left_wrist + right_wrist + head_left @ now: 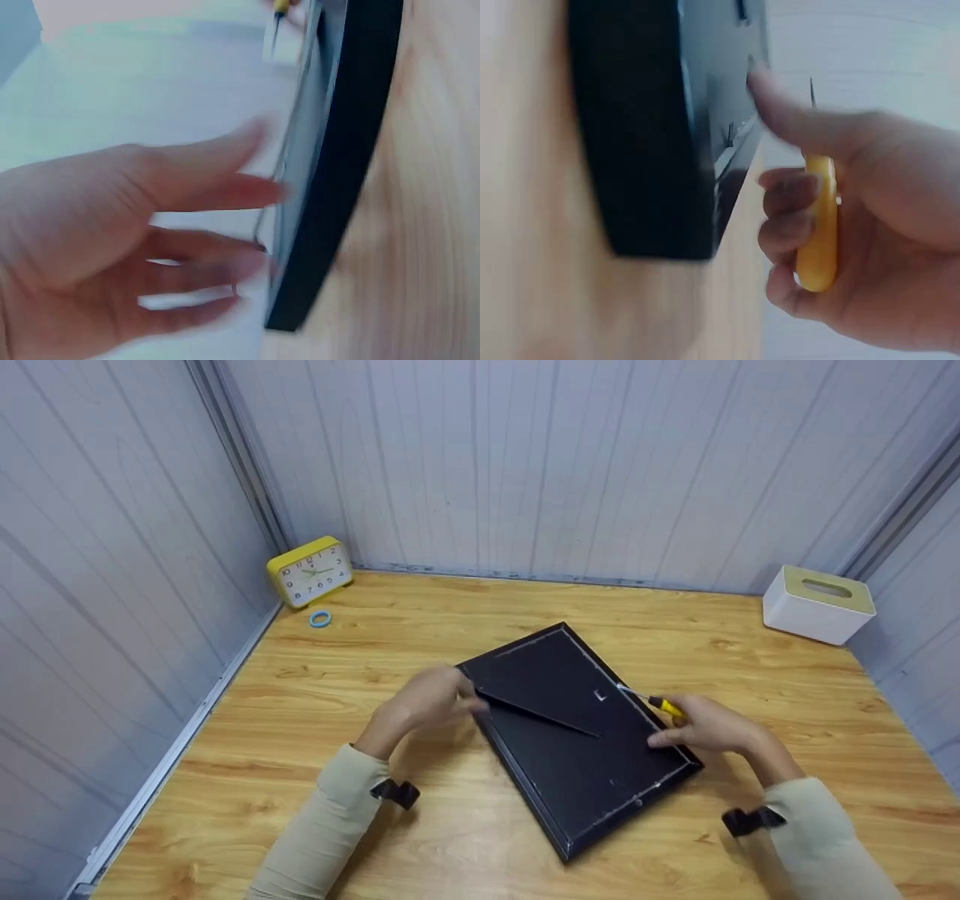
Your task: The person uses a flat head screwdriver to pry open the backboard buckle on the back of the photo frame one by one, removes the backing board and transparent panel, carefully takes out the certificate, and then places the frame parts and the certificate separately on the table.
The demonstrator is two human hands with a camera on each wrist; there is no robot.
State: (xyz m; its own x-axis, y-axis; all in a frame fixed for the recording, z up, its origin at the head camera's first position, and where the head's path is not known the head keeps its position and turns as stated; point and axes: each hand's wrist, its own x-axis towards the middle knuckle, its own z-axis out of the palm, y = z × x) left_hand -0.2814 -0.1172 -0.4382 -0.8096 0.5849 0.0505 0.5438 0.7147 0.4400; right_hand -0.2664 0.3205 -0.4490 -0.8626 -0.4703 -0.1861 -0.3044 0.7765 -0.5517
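Note:
A black picture frame (547,780) lies back side up on the wooden table, turned at an angle. Its thin stand (540,712) slants across the backing. My left hand (431,699) is at the frame's left corner, fingers loosely extended and blurred in the left wrist view; whether they touch the edge I cannot tell. In my right hand (712,724) the curled fingers grip the yellow handle of a screwdriver (821,225). Its thin shaft points toward the frame's upper right edge, while the thumb extends over the backing.
A yellow alarm clock (311,572) stands at the back left with a blue ring (319,619) in front of it. At the back right is a white tissue box (814,615) with a wooden lid. Pale panel walls (510,465) enclose the table.

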